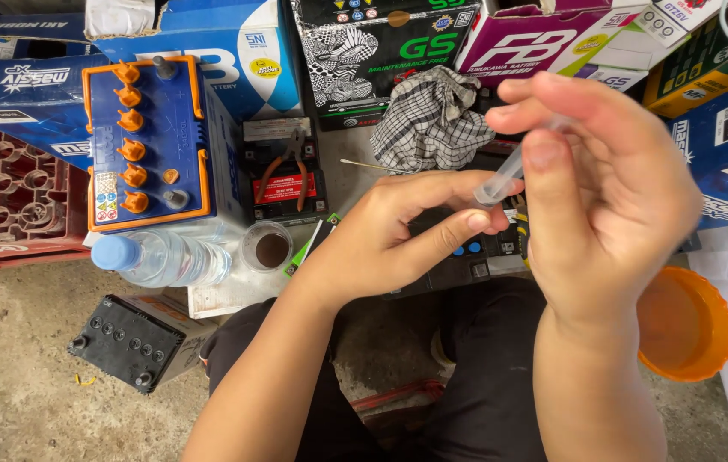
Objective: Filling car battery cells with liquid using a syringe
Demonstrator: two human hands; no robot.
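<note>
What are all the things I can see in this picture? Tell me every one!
Syringe: one, clear, held between both hands.
Big battery: one, blue with orange caps, upper left.
Small black battery: one, on the floor, lower left.
Water bottle: one, clear with blue cap, lying below the big battery.
Pliers: one, orange handles, on a small battery with a red label.
Cloth: one, checked black and white, top middle.
Bowl: one, orange, right.
Crate: one, red, left.
Boxes: several, mixed colours, along the top.
Left hand: pinches the syringe tip.
Right hand: grips the syringe barrel.
</note>
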